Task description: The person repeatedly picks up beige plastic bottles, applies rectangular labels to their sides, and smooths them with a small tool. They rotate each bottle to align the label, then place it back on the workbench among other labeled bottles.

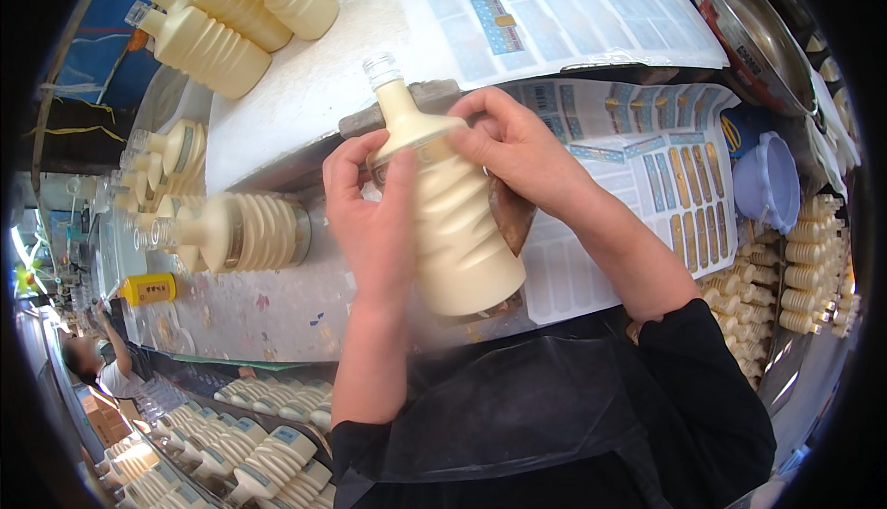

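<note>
A cream-coloured bottle point(462, 241) with slanting ridges and a clear threaded neck leans before me over the work surface. My left hand point(370, 204) grips its shoulder from the left, thumb on the front and fingers curled around the side. My right hand point(508, 144) holds the opposite side of the shoulder, its thumb pressed against the bottle and its index finger bent. Between the thumbs, a thin label band partly shows on the shoulder. Below my right hand, a brown piece point(510, 216) shows behind the bottle; its kind is unclear.
Sheets of blue and gold labels point(499, 24) lie at the back and right. More cream bottles point(208, 52) stand back left, and others point(249, 232) lie left beside a yellow box point(149, 288). At right are a metal basin point(758, 29) and purple bucket point(767, 183).
</note>
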A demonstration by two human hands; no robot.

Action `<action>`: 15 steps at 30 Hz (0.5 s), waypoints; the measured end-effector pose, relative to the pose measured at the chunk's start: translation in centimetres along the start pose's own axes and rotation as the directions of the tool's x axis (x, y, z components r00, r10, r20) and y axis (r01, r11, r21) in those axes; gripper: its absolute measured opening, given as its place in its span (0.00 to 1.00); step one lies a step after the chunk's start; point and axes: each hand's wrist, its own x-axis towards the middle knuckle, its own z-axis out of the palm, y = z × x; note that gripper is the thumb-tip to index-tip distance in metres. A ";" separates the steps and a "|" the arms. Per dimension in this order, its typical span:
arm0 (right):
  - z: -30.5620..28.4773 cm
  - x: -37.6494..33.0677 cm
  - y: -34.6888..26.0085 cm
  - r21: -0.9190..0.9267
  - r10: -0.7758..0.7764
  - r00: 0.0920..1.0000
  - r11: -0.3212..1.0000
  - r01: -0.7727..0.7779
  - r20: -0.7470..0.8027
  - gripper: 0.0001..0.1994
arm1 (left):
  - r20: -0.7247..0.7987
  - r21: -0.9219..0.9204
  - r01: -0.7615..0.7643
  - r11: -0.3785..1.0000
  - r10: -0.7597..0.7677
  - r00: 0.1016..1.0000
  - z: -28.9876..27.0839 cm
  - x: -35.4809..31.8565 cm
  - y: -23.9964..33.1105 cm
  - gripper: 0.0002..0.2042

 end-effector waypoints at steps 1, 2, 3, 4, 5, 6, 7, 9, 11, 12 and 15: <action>0.0 0.0 0.0 0.003 -0.006 1.000 1.000 0.006 -0.004 0.13 | 0.001 -0.001 -0.007 1.000 0.007 1.000 0.0 0.0 0.0 0.14; 0.1 0.0 0.0 0.006 -0.012 1.000 1.000 0.012 -0.009 0.13 | 0.003 -0.001 -0.013 1.000 0.013 1.000 0.0 0.0 0.0 0.13; 0.2 0.0 0.1 0.010 -0.018 1.000 1.000 0.018 -0.013 0.13 | 0.004 -0.002 -0.020 1.000 0.020 1.000 0.0 0.0 0.0 0.13; 0.3 0.0 0.3 0.039 -0.029 0.999 0.999 0.030 -0.025 0.13 | 0.005 0.005 -0.013 1.000 0.013 1.000 0.0 0.0 0.0 0.14; 0.4 0.1 0.6 0.069 -0.039 0.999 0.997 0.042 -0.037 0.13 | 0.006 0.012 -0.005 1.000 0.005 1.000 0.0 0.0 0.1 0.14; 0.5 0.2 0.9 0.098 -0.049 0.998 0.994 0.054 -0.051 0.13 | 0.007 0.019 0.002 1.000 -0.002 1.000 0.1 0.0 0.2 0.14; 0.6 0.2 1.0 0.097 -0.047 0.998 0.994 0.051 -0.042 0.14 | 0.016 -0.008 0.015 1.000 -0.015 1.000 0.0 -0.1 0.0 0.16; 0.5 0.2 0.9 0.094 -0.043 0.999 0.995 0.046 -0.026 0.15 | 0.038 -0.063 0.043 0.997 -0.041 0.998 -0.2 -0.1 -0.3 0.19; 0.0 -0.5 -0.1 0.096 0.031 0.999 0.995 -0.028 -0.035 0.16 | 0.039 -0.163 0.094 0.982 -0.089 0.995 -0.4 -0.8 0.0 0.26; -0.3 -0.9 -0.4 0.098 0.068 0.997 0.993 -0.064 -0.039 0.17 | 0.041 -0.212 0.118 0.970 -0.112 0.993 -0.6 -1.2 0.2 0.29; -0.5 -1.7 0.1 0.125 0.063 0.998 0.990 -0.063 0.004 0.19 | 0.190 -0.323 0.197 0.926 -0.140 0.972 -1.7 -2.5 -2.3 0.36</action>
